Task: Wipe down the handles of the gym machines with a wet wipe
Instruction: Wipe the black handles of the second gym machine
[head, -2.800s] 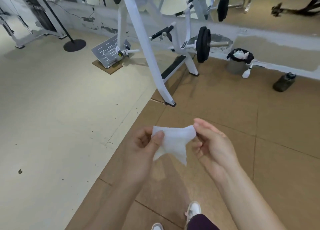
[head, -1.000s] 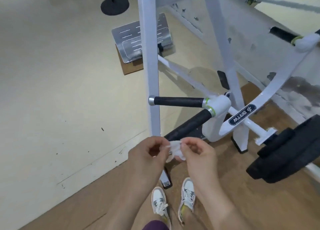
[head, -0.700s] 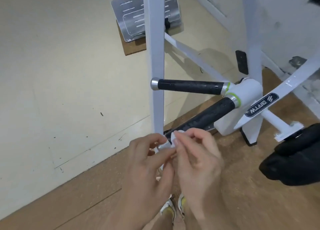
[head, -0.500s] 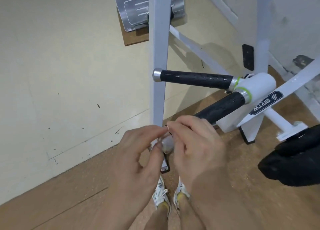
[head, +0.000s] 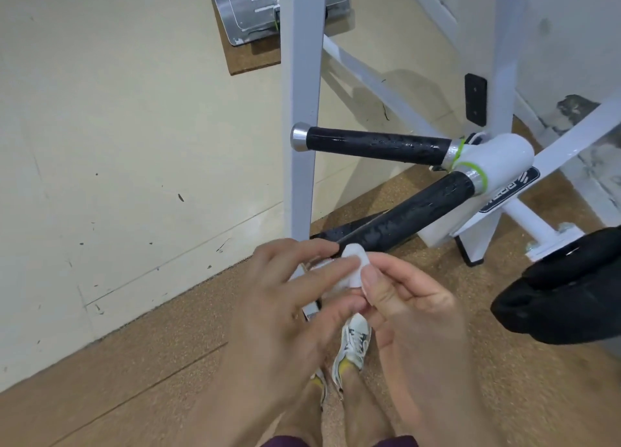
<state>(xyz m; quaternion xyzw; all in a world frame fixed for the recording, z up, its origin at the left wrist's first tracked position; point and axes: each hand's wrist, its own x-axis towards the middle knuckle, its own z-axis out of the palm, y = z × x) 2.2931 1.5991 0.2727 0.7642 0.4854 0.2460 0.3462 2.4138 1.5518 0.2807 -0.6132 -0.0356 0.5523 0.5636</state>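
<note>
A small bunched white wet wipe [head: 354, 266] sits between my two hands, just below the near end of a black machine handle. My left hand [head: 289, 309] pinches its left side and my right hand [head: 406, 305] pinches its right side with thumb and fingers. Two black grip handles stick out from a white hub [head: 500, 157]: the upper handle [head: 373, 144] runs level to the left with a silver end cap, the lower handle [head: 410, 213] slopes down toward my hands. Both grips look wet and shiny. The wipe's lower part is hidden by my fingers.
A white upright frame post [head: 300, 110] stands just left of the handles. A metal foot plate [head: 255, 6] lies at the top. A black padded part [head: 564, 285] juts in at the right. My shoes [head: 353, 349] stand on brown cork flooring beside pale floor [head: 117, 144].
I walked from open floor up to the machine. The wipe, spread out at first, is now bunched small between both hands, which have come close under the lower handle's end.
</note>
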